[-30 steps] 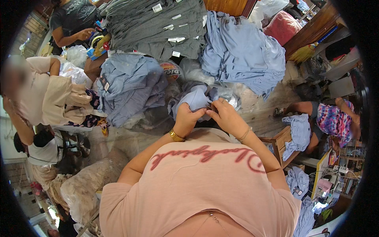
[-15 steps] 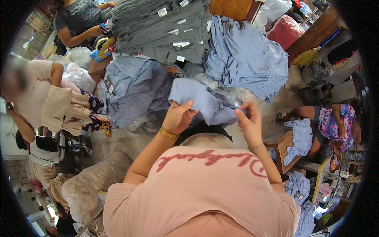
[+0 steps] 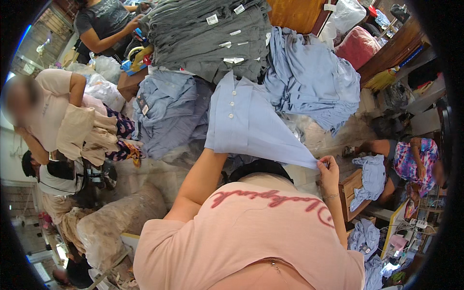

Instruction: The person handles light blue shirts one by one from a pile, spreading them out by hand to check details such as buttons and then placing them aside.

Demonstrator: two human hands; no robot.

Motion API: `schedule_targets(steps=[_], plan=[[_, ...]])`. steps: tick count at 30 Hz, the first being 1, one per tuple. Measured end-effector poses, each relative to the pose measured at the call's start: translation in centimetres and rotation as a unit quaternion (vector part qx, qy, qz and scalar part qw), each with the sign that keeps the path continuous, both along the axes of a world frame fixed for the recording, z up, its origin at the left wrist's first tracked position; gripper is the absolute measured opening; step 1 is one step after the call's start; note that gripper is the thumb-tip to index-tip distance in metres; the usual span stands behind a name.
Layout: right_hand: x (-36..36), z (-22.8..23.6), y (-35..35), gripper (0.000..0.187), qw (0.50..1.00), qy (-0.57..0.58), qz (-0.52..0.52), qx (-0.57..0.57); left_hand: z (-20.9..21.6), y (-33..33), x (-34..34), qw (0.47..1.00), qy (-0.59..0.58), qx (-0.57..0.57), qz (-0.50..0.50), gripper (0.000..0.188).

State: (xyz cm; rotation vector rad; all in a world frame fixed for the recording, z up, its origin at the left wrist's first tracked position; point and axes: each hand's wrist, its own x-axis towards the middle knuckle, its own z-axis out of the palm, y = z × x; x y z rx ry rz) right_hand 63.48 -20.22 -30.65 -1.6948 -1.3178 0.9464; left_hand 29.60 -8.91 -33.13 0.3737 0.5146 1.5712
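Observation:
A light blue shirt with several white buttons is spread out in front of me. My right hand pinches its lower right corner between thumb and fingers, and the cloth is drawn taut toward that hand. My left forearm runs up to the shirt's left edge; the left hand itself is hidden under the cloth, which lies draped over it. Just beyond the shirt is a tall stack of grey garments with white tags. Piles of blue shirts lie to the left and to the right.
A person in a dark shirt handles cloth at the far left, and another in a pale top stands nearer. Large plastic-wrapped bundles lie at lower left. On the right, someone in a colourful top sits by a wooden box.
The bunched shirt has been opened out and its buttons now show. My left hand has gone under the cloth; my right hand has moved right and slightly nearer, stretching the corner.

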Motion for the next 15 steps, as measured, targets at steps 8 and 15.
schedule_targets(steps=[8, 15], plan=[[1.1, -0.4, 0.4, 0.013, 0.940, 0.277, -0.141, -0.140, 1.4, -1.5, 1.2, 0.994, 0.111, -0.001, 0.000, 0.047], [2.6, -6.2, -0.2, 0.011, 0.844, 0.445, -0.158, -0.255, 2.5, -2.8, 2.0, 0.974, 0.224, 0.008, 0.003, 0.045]])
